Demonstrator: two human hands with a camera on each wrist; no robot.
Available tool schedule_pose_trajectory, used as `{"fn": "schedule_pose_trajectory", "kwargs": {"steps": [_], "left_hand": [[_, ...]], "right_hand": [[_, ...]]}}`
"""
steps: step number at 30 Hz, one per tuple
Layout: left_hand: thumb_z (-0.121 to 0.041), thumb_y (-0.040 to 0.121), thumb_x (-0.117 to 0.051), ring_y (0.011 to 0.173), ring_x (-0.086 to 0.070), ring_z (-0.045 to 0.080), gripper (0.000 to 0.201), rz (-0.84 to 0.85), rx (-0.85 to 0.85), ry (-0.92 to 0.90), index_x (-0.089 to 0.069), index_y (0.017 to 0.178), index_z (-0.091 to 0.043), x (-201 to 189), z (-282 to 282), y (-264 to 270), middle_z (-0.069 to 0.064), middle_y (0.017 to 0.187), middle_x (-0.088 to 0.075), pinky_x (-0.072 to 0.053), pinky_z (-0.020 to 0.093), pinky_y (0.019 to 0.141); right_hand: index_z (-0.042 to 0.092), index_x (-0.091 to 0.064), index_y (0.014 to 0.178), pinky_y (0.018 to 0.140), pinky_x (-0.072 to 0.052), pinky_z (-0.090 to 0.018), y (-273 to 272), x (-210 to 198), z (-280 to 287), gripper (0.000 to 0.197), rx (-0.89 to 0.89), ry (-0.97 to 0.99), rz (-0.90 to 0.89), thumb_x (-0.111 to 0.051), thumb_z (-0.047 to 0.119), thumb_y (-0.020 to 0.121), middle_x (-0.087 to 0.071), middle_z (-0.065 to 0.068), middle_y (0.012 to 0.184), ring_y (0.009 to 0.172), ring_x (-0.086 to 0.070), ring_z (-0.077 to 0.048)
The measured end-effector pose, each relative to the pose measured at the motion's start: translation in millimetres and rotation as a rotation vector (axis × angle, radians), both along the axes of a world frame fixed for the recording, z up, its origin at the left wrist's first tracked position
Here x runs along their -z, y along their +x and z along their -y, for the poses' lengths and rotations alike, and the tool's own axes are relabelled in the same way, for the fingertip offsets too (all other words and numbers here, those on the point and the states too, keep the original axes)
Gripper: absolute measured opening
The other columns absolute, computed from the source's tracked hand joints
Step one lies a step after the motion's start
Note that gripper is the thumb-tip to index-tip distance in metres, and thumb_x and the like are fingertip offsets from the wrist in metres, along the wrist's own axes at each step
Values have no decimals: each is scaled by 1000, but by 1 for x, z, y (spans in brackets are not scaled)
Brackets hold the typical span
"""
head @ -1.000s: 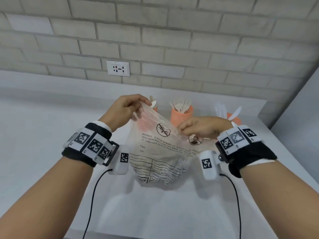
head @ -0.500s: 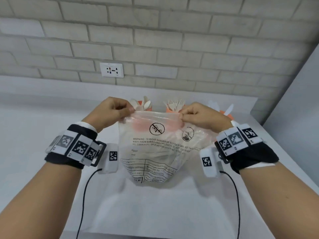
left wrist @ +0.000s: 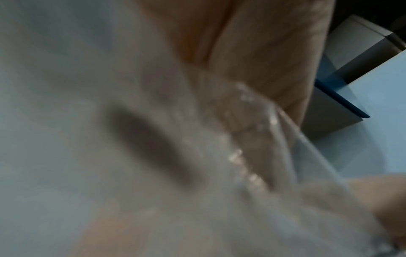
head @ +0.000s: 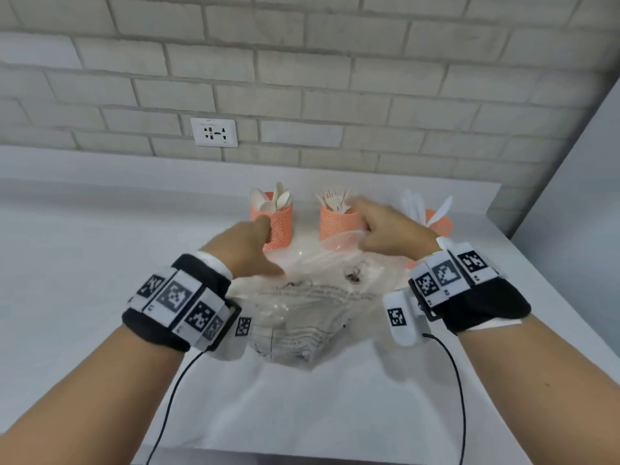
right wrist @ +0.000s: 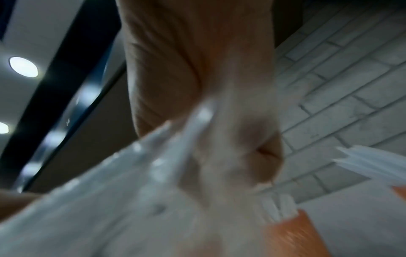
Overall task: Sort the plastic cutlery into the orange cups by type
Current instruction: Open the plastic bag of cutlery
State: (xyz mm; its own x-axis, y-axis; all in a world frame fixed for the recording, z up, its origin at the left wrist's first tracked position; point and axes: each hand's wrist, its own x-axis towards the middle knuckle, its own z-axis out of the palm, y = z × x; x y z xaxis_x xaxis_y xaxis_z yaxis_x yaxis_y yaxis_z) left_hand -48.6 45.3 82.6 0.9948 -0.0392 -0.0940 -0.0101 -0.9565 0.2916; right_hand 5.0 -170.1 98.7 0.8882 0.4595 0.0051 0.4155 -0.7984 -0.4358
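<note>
The clear plastic bag has dropped to the countertop, its mouth toward the orange cups just beyond both hands, left hand and right hand pinching its rim, equally near.

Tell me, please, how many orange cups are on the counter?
3, in a row by the wall: one with spoons behind the left hand, one with forks by the right hand, and one with knives partly hidden behind that hand.
</note>
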Motion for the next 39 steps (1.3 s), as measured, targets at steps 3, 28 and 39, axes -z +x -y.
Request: {"fn": "schedule_pose_trajectory", "kwargs": {"steps": [3,28,39], "left_hand": [[-40,84,-63,85,-49,14,54,-206,30,58,-43,127,-15,25,-1,-10,4,116,-55,-40,22,71],[10,84,-54,59,-70,14,18,-311,-364,-1488,-64,92,-3,54,-54,25,14,79,-71,-57,22,52],[-21,21,-96,64,-70,19,61,-572,-170,-1551,-75,77,-7,82,-58,14,6,73,-71,-60,34,65]], "right_hand": [[6,-49,127,62,-48,-23,1,32,4,35,105,-149,-357,-48,15,94,-59,-6,102,71,-54,-12],[4,-59,97,64,-50,-22,6,95,12,24,76,533,-797,-62,24,86,-56,-4,75,64,-54,-9],[1,-53,80,63,-61,-37,18,90,15,24,230,1370,-941,-38,9,98,-70,-12,73,72,-72,-23]]}}
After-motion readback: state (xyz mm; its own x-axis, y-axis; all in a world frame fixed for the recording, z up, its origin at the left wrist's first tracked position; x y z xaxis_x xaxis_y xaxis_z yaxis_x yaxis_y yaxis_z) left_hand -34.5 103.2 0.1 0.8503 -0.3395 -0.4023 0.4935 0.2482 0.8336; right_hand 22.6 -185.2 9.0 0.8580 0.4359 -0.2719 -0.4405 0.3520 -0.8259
